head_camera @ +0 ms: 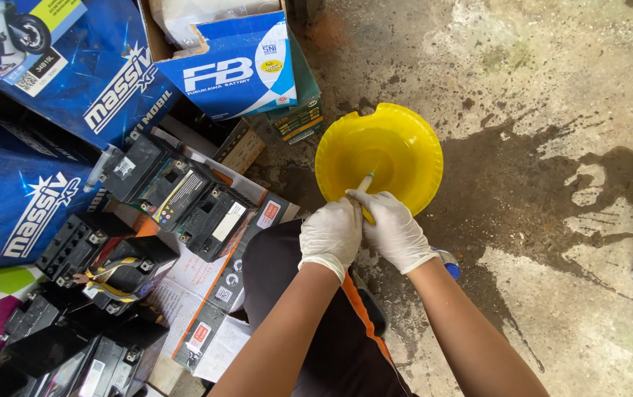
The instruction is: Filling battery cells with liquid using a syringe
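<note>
The round yellow plastic basin (379, 154) sits on the stained concrete floor (551, 88). Left of it lie the black rectangular batteries (184, 195), with the blue cardboard boxes (235, 70) behind them.

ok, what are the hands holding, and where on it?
Both gloved hands, left hand and right hand, grip a thin pale tube-like tool by its lower end; its tip points into the yellow basin. Exact kind unclear.

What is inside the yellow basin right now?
The yellow basin looks bare inside apart from the tip of a thin syringe-like tool, gripped by the gloved left hand and right hand. The hands cover its near rim and the tool's lower part.
</note>
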